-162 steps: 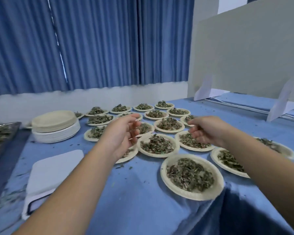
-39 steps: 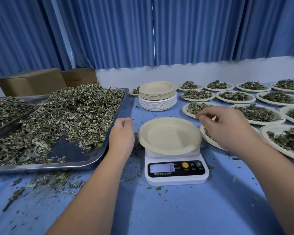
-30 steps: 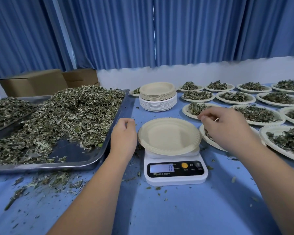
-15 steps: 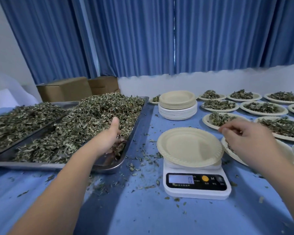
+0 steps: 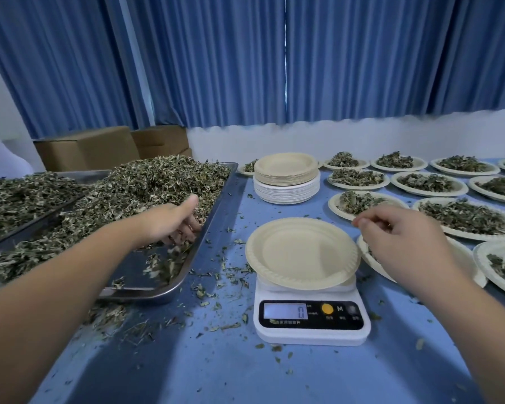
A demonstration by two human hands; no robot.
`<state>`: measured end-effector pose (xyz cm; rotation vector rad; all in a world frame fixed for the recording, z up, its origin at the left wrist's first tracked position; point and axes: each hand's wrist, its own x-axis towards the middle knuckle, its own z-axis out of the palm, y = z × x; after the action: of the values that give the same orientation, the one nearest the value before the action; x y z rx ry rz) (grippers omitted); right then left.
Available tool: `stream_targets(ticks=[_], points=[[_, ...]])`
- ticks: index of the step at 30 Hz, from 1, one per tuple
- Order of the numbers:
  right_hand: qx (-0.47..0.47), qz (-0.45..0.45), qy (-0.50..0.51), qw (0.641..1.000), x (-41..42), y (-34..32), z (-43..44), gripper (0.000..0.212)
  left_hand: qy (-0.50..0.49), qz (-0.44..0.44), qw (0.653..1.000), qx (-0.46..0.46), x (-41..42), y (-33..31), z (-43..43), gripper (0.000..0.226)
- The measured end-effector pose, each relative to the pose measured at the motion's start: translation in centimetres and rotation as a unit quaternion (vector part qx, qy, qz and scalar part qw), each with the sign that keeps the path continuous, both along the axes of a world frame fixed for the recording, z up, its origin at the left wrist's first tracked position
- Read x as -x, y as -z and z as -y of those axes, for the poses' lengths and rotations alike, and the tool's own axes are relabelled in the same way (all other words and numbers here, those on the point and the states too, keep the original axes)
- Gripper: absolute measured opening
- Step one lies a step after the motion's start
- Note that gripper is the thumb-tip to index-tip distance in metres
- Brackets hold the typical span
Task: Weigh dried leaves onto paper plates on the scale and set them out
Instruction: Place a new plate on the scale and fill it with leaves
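My left hand [image 5: 169,221] grasps a clump of leaves [image 5: 146,182] in the tray [image 5: 134,263]; my right hand [image 5: 403,237] hovers clenched, holding nothing, beside the bare plate [image 5: 301,252] on the scale [image 5: 312,328] — display reads 0, one button M.

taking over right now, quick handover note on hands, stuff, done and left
Left hand: fingers curled into the dried leaves in the metal tray, no handful lifted yet.
Right hand: fingertips together beside the right rim of the empty plate, nothing visible in them.
The empty plate sits on the scale, which reads 0. Spare plates are stacked behind it.
Done: many filled plates set out on the right.
Left: add leaves to the plate to weight, move it to the others, repeat.
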<state>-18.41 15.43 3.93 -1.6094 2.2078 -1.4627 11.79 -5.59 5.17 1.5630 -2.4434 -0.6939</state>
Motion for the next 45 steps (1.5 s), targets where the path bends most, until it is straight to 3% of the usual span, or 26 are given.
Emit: stream_targets(ticks=[3, 8, 10, 15, 22, 27, 34, 37, 40, 42, 45], points=[[0.004, -0.007, 0.000, 1.000, 0.0, 0.1, 0.1, 0.023, 0.011, -0.007, 0.999, 0.050, -0.3, -0.4, -0.7, 0.082], [0.004, -0.011, -0.010, 1.000, -0.1, 0.2, 0.0, 0.027, 0.010, 0.050, 0.997, -0.063, -0.3, 0.7, -3.4, 0.095], [0.002, -0.011, -0.007, 1.000, 0.0, 0.2, 0.1, 0.026, -0.001, 0.051, 0.997, -0.065, -1.0, 0.9, -4.5, 0.103], [0.007, -0.006, -0.012, 1.000, -0.3, 0.2, -0.1, 0.026, 0.030, 0.117, 0.992, -0.044, -3.5, 1.0, -7.0, 0.096], [-0.003, -0.008, -0.011, 1.000, -0.6, 0.1, -0.2, 0.023, 0.068, 0.113, 0.986, 0.100, -4.4, 2.0, -10.5, 0.083], [0.004, -0.002, -0.009, 1.000, -0.5, 0.1, -0.3, 0.026, 0.116, 0.154, 0.968, 0.161, -5.0, 2.3, -11.6, 0.060], [0.002, -0.004, -0.010, 1.000, -0.5, 0.2, -0.3, 0.023, 0.111, 0.035, 0.977, 0.177, -5.3, 3.1, -10.0, 0.053], [0.004, -0.001, -0.013, 1.000, -0.5, 0.2, -0.4, 0.024, 0.085, -0.018, 0.990, 0.108, -5.0, 2.6, -9.2, 0.057], [0.001, 0.005, -0.019, 1.000, -0.5, 0.1, -0.4, 0.023, 0.066, -0.016, 0.996, 0.056, -4.6, 1.9, -8.4, 0.060], [-0.001, 0.006, -0.017, 1.000, -0.5, 0.1, -0.3, 0.022, 0.030, -0.026, 0.997, 0.066, -3.7, 0.8, -7.9, 0.051], [-0.002, -0.005, -0.015, 1.000, -0.5, 0.1, -0.2, 0.020, -0.036, -0.123, 0.983, 0.132, -1.0, -1.2, -7.8, 0.050]])
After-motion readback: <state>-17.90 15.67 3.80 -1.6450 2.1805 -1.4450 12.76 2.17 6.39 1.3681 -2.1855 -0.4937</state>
